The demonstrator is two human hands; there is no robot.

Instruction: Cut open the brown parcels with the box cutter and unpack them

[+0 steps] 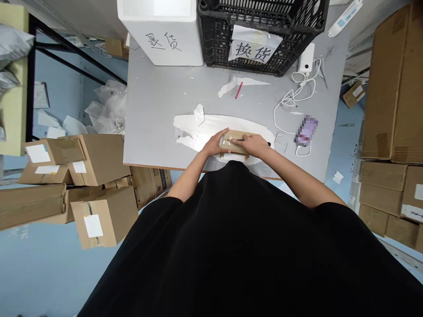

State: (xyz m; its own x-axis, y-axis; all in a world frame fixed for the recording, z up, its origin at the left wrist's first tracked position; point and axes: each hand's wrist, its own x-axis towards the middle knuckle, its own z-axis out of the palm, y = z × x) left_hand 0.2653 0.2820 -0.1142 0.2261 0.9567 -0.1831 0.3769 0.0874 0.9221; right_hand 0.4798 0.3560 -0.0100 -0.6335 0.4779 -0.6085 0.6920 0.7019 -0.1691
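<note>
Here the left hand (214, 144) spreads around a carton (235, 149), right hand (255, 145) clenching a tool (240, 140).

A smooth, pale blue floor (59, 281) spreads around a broad, flat, grey work table (152, 101) with a thin brown front edge (158, 167). At the far left, a black metal frame (31, 79) stands against a pale yellow board (15, 110) (pale grey plastic bags (13, 46) lie on it). Brown cardboard cartons (105, 154) pile up left of the table; large brown cardboard boxes (380, 97) line the right side. The light is bright and even.
</note>
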